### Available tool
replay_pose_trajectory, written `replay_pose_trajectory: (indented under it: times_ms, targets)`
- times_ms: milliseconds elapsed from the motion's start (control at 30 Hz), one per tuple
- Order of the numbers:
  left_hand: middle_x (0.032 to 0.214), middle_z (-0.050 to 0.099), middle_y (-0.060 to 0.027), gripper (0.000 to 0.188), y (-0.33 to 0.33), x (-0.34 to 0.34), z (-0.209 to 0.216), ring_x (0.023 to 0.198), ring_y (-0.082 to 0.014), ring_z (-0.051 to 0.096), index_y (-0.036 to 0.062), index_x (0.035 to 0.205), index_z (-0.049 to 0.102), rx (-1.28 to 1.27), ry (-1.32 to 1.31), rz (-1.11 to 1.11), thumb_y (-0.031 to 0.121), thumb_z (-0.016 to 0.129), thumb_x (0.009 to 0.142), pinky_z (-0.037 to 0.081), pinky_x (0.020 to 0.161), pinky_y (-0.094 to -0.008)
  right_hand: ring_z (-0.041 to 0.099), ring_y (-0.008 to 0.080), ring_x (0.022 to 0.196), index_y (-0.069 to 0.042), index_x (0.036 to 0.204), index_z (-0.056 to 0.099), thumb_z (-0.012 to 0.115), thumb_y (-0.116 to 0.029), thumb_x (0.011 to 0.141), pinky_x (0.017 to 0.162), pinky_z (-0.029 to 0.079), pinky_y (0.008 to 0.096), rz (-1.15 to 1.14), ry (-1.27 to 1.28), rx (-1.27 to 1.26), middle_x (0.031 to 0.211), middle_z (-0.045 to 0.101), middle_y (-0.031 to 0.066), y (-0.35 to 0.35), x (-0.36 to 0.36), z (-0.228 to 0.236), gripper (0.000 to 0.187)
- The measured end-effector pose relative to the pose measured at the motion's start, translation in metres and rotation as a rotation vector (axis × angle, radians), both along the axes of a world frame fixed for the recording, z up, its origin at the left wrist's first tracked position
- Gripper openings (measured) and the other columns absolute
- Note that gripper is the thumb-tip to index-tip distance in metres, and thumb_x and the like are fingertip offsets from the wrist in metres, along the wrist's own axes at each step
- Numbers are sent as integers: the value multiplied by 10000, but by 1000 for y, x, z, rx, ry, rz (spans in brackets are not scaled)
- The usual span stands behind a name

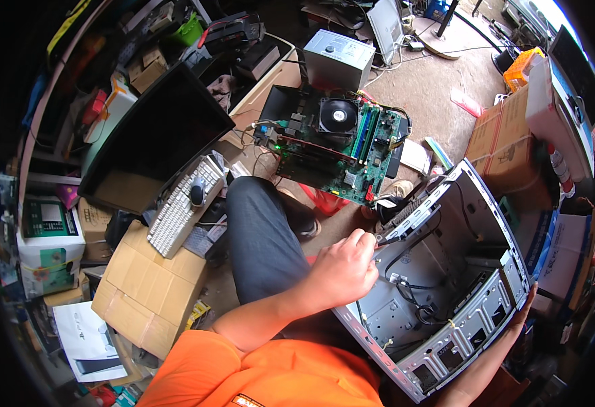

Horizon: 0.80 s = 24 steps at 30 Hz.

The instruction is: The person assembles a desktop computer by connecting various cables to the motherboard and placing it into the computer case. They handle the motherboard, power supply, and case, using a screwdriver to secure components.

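An open silver computer case [406,319] leans over my lap, its inside facing up. Dark cables [413,295] lie loose within it. My left hand [343,268] is closed in a fist at the case's near left edge; what its fingers grip is hidden. Against the outer right wall of the case, my right hand [525,308] lies with its fingers stretched out flat, partly hidden by the metal. Farther ahead is a green motherboard [351,178] with a black fan [339,115], memory sticks [365,136] and a small lit green light.
A silver power supply box [338,60] stands behind the motherboard. On the left are a dark monitor [155,139], a white keyboard [185,207] with a black mouse [197,192], and a cardboard box [144,285]. Another carton [504,146] and stacked boxes crowd the right.
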<state>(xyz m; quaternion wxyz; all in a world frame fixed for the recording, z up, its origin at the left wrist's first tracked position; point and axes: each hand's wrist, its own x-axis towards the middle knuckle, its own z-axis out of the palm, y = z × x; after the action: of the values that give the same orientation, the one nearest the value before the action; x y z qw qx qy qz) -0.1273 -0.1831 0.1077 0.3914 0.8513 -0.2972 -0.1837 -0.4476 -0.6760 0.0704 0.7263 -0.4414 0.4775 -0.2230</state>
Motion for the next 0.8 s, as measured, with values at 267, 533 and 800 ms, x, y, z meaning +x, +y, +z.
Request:
replay_pose_trajectory:
  times_ms: [267, 533, 800]
  targets:
    - [1003, 612, -162, 284, -2, 1, 1, 859, -420, 675, 38, 1075, 547, 6, -10, -3, 204, 705, 907, 549, 738, -531, 684, 261, 1125, -93, 1356, 671, 627, -695, 969, 1015, 546, 426, 119, -10, 32, 1281, 722, 74, 4, 9, 6, 716]
    - [996, 604, -154, 349, -5, -5, 7, 822, -398, 704, 39, 1054, 549, -37, -80, -8, 310, 737, 941, 568, 676, -520, 659, 197, 1111, -118, 1326, 659, 603, -634, 1014, 1040, 504, 373, 232, 62, -35, 1224, 707, 13, -44, -15, -7, 606]
    - [972, 592, -142, 391, -7, -7, 11, 812, -379, 707, 40, 1045, 549, -30, -125, 0, 341, 769, 928, 565, 655, -495, 292, 184, 1596, -99, 1682, 333, 507, -546, 1103, 1300, 196, 353, 198, 163, -136, 1731, 344, 24, -98, -40, -32, 752]
